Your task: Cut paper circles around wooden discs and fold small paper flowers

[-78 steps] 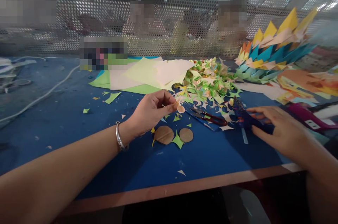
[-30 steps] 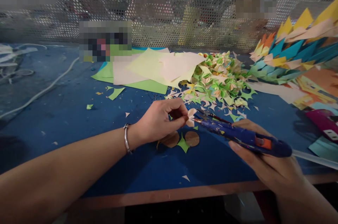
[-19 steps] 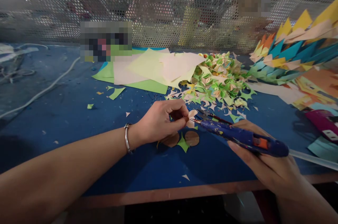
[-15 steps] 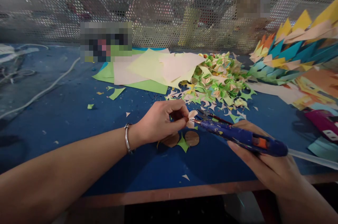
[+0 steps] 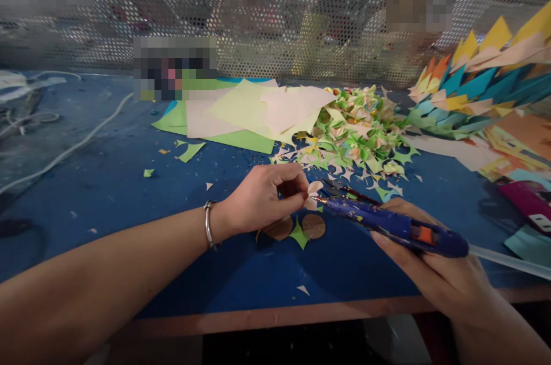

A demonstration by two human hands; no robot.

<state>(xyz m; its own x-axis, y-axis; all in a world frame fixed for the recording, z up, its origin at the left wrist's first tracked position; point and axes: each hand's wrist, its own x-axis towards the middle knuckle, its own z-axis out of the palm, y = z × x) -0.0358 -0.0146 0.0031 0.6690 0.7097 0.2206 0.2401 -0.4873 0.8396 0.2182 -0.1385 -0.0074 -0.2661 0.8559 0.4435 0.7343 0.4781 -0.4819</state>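
Observation:
My left hand pinches a small pale pink paper petal piece just above the blue table. My right hand grips a blue glue gun with an orange trigger, its nozzle touching the petal piece. Two brown paper discs and a green scrap lie on the table right below my left hand. A clear glue stick sticks out of the gun's back end.
A heap of small folded green and pink paper pieces lies behind the hands, with red-handled scissors beside it. Loose sheets lie further back, stacked coloured paper points at right, white cords at left. A perforated screen stands behind, with people beyond it.
My right hand took the glue gun from the table and brought its nozzle to the petal piece in my left hand. Over the last second both hands have stayed nearly still.

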